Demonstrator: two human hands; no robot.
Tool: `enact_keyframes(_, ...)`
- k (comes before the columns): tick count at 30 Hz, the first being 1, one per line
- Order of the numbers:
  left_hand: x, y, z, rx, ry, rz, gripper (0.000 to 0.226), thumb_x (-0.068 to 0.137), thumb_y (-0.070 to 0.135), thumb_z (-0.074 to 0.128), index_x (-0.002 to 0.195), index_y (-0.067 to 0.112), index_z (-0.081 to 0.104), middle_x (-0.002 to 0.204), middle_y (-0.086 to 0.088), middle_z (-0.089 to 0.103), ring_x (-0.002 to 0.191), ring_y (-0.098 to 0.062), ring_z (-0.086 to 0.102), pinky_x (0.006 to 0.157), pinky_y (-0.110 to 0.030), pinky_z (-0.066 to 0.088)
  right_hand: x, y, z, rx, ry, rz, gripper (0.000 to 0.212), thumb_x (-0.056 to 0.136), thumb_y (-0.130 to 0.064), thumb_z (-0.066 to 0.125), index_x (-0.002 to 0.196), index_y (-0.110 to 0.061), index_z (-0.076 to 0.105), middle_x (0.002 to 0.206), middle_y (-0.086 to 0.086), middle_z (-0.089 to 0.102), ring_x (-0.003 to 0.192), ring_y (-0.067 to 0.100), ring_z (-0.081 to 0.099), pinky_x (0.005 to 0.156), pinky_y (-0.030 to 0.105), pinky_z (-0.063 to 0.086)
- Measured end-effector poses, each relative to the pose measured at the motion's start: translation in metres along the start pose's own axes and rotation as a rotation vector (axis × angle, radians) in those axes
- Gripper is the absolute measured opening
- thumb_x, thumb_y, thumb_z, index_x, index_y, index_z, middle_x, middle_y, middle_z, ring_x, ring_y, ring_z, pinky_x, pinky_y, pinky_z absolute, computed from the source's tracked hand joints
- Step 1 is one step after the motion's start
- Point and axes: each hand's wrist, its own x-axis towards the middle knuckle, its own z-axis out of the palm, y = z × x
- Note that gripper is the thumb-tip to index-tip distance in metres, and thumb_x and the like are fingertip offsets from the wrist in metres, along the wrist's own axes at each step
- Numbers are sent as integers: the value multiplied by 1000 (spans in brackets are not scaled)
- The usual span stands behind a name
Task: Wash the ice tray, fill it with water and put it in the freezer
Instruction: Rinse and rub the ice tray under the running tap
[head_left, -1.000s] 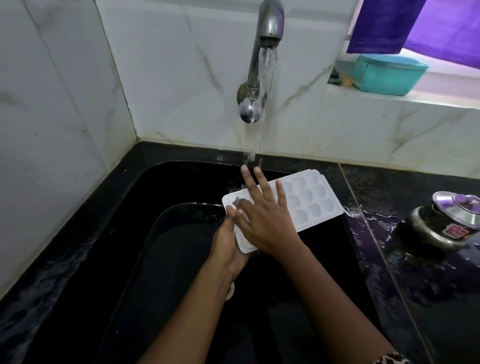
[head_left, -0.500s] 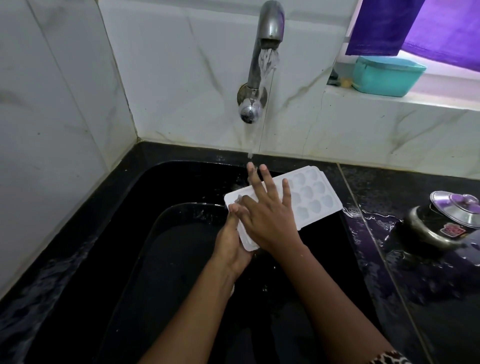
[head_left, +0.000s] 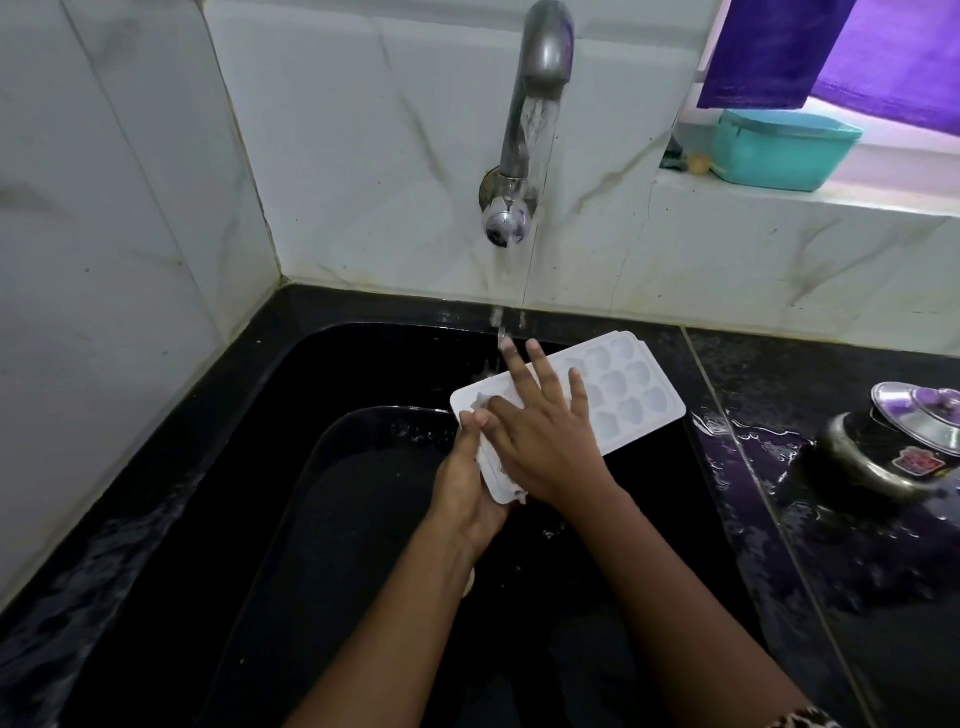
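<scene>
One ice tray (head_left: 626, 387), white, is held above the sink (head_left: 311, 364), toward the far right corner. Its long axis runs from near-left to far-right, and the far end reaches close to the sink's right edge. I count two hands on it. The left hand (head_left: 465, 483) grips the near-left short end, with the thumb on top and the fingers curled underneath, so the rest of the tray lies away from that grip, up and to the right. The right hand (head_left: 545, 441) lies flat on the upper face with its fingers spread and straight, pressing on the hollows and holding nothing. It is the nearer hand to the tray's middle and to the falling water (head_left: 537, 130).

The hollows lie in rows across the tray's width. The right hand covers several, so I give no total.

One tap (head_left: 543, 67) stands on the back wall and is running. Its stream lands at the tips of the right hand's fingers, on the tray's far-left long edge. I judge this to be the washing step. To fill the tray, it has to sit level with its hollows under that stream.

On the wet counter (head_left: 841, 597), right of the sink, stands one steel pot (head_left: 872, 462) with one lid (head_left: 919, 405) tilted on it. On the window ledge there is one teal box (head_left: 779, 150), with one purple cloth (head_left: 769, 52) hanging above it.
</scene>
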Motion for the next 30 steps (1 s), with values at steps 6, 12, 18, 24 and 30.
enact_keyframes(6, 1, 1, -2, -30, -64, 4, 44, 103, 42, 35, 123, 14, 62, 117, -15, 70, 100, -27, 70, 77, -39, 59, -1, -7, -2, 29, -12, -23, 67, 89, -59, 8, 113, -29, 63, 159, -4, -2, 146, 15, -8, 113, 53, 2)
enact_keyframes(12, -1, 0, 0, -14, -78, 13, 46, 102, 45, 34, 124, 15, 62, 119, -14, 70, 97, -26, 71, 72, -39, 60, 3, -3, -9, 20, -47, -1, 67, 88, -59, 8, 114, -31, 64, 159, -4, -6, 145, 16, -11, 113, 52, -2)
enact_keyframes(18, 4, -4, -3, -23, -36, 40, 50, 102, 44, 34, 138, 15, 50, 130, -18, 63, 111, -32, 66, 76, -45, 59, 6, 9, -15, 37, -171, 30, 55, 95, -57, 15, 121, -35, 58, 158, -6, -12, 143, 14, -19, 113, 51, -5)
enact_keyframes(24, 6, -2, -6, -29, -8, 58, 47, 101, 43, 37, 132, 12, 56, 125, -18, 65, 106, -29, 68, 81, -41, 58, -3, -8, -5, 108, -163, -10, 54, 96, -55, 15, 125, -31, 55, 159, -6, -7, 145, 14, -13, 113, 52, -2)
enact_keyframes(30, 2, 0, -2, -44, -29, 76, 46, 103, 40, 37, 133, 10, 55, 131, -18, 62, 113, -29, 64, 91, -42, 54, -2, -16, -5, 141, -111, 59, 63, 90, -57, 8, 127, -32, 52, 159, -5, -10, 144, 14, -16, 113, 52, -5)
